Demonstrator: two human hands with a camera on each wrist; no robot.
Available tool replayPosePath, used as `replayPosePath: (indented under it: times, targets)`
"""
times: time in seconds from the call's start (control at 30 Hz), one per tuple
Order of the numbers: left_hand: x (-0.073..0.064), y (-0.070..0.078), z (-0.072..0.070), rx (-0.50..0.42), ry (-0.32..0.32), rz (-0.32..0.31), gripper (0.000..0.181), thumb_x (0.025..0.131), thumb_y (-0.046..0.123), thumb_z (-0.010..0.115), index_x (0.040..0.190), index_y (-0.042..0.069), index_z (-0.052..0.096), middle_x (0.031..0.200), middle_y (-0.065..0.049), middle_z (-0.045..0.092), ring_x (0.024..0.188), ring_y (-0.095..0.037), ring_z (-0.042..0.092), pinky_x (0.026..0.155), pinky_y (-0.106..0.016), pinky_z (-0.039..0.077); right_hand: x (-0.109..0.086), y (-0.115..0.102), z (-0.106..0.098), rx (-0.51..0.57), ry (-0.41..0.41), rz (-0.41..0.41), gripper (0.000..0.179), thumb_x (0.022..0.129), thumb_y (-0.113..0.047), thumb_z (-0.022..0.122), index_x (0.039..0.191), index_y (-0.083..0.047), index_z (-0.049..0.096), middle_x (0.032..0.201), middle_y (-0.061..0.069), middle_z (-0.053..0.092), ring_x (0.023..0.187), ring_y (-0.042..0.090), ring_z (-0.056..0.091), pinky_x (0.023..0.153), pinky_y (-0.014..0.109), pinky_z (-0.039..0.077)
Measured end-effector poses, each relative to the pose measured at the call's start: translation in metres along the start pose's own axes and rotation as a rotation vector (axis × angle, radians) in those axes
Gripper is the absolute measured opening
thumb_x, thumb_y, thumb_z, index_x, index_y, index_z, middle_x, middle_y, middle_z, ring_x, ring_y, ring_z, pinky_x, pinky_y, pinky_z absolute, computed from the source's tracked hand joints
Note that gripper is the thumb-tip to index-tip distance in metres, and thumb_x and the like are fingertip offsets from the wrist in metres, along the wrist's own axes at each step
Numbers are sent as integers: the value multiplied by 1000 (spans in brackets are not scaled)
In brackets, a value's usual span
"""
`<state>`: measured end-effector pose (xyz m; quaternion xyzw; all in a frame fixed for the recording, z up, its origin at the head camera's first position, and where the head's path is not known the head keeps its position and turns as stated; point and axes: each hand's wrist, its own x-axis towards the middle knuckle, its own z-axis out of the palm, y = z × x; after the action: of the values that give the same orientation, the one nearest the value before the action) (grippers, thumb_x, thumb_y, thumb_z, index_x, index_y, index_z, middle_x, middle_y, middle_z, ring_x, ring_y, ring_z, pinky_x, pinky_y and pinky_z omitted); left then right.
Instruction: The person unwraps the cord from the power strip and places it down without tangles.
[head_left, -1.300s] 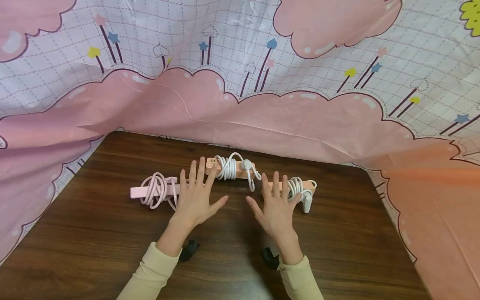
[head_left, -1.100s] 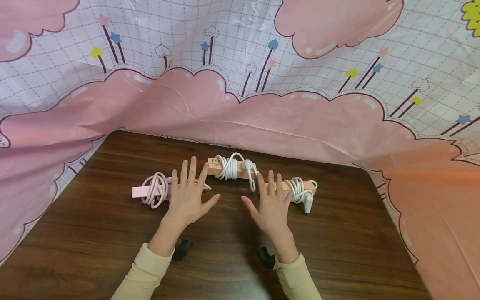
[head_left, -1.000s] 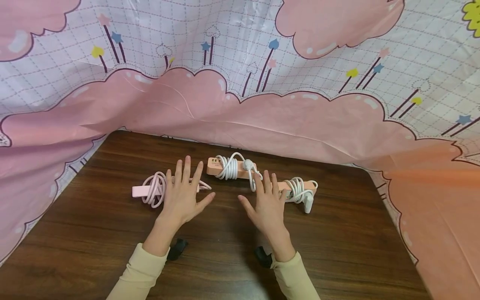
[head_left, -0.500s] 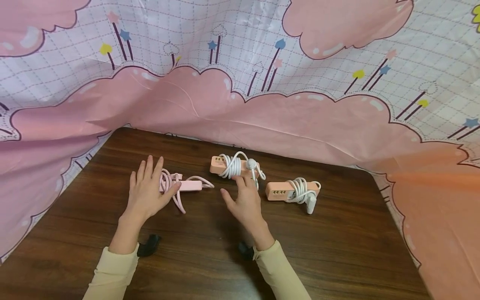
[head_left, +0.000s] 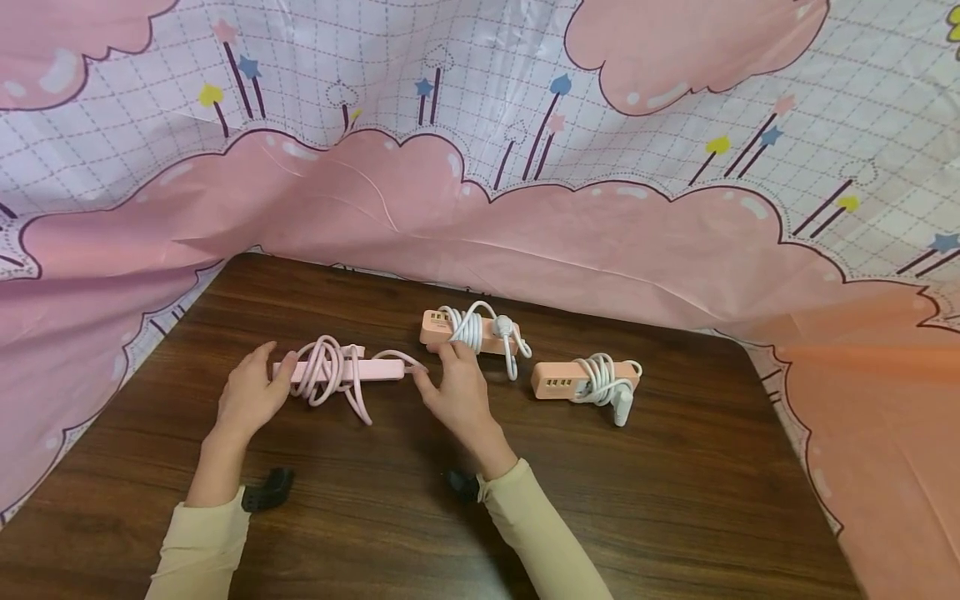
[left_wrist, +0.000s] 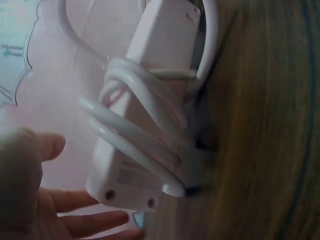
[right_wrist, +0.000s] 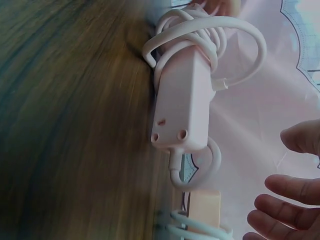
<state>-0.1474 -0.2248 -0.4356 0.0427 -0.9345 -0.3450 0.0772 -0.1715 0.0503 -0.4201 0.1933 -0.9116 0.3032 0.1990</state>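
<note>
A pink power strip (head_left: pixel 382 369) with its pink cord coiled round it lies on the left part of the table. At its left end is my left hand (head_left: pixel 247 396), fingers loosely bent. In the left wrist view, the thumb and fingers are spread around that end of the strip (left_wrist: pixel 165 40), and I cannot tell whether they touch it. My right hand (head_left: pixel 461 404) is near the strip's right end. The right wrist view shows a gap between its fingertips (right_wrist: pixel 285 187) and the strip (right_wrist: pixel 182 100).
A peach power strip (head_left: pixel 437 329) wrapped in white cord lies behind my right hand. Another peach strip (head_left: pixel 552 381) with a white plug (head_left: pixel 622 404) lies further right. The dark wooden table (head_left: pixel 675 500) is bordered by a patterned curtain (head_left: pixel 600 242).
Both hands have moved left from the middle of the table, reaching either end of the pink power strip. Their spread fingers have become more bent. The strips have not moved on the table.
</note>
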Motion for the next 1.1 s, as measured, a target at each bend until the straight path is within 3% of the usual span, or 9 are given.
replayPosePath:
  times: [0.13,0.3,0.4,0.5,0.57,0.77,0.93,1.1]
  targets:
    - [3,-8,1,-99,-13,-92,62,99,37,38,129,-17,40,120,-37,51,109,-50,50,90,-58,39,6,-4,6,13,-22,9,30,81,-21,71,103,-2,65,106,11,59,101,27,55,80,39,49]
    - [5,-14,4,-186,-55,-193,66,96,41,44,129,-16,42,120,-35,53,106,-44,55,88,-48,45,13,-7,14,12,-65,21,31,82,-23,71,105,-4,64,108,10,59,100,27,56,79,38,49]
    - [7,-18,5,-283,-99,-232,69,95,41,47,131,-17,39,121,-36,51,84,-26,66,75,-33,53,16,-8,19,25,-91,30,30,82,-23,70,104,-3,64,107,11,59,98,27,58,78,37,49]
    - [9,-23,7,-402,-138,-259,70,94,39,53,130,-19,37,119,-35,52,70,-4,62,66,-19,53,19,-8,25,51,-108,33,29,82,-21,70,102,-1,66,104,11,59,92,25,59,75,35,50]
    - [10,-26,7,-456,-162,-271,70,93,38,56,130,-19,38,111,-29,57,68,3,58,66,-17,52,20,-8,29,66,-114,28,28,82,-21,70,100,0,66,101,11,59,88,24,60,74,33,49]
    - [17,-34,6,-552,-259,-273,67,90,36,62,126,-17,44,87,5,60,73,1,58,69,-20,53,25,-12,36,62,-135,28,27,81,-22,71,98,-1,67,90,9,61,77,21,60,67,30,49]
    - [21,-40,4,-593,-332,-266,61,90,33,62,123,-15,48,83,11,60,76,-1,57,67,-22,50,29,-18,39,55,-156,27,28,82,-23,71,99,-1,68,93,9,63,86,21,60,73,29,49]
    - [26,-44,3,-607,-381,-270,46,89,32,63,112,-7,58,80,8,60,74,-4,57,64,-23,49,32,-22,39,56,-154,8,26,82,-21,71,99,-1,68,93,8,63,91,21,59,77,29,49]
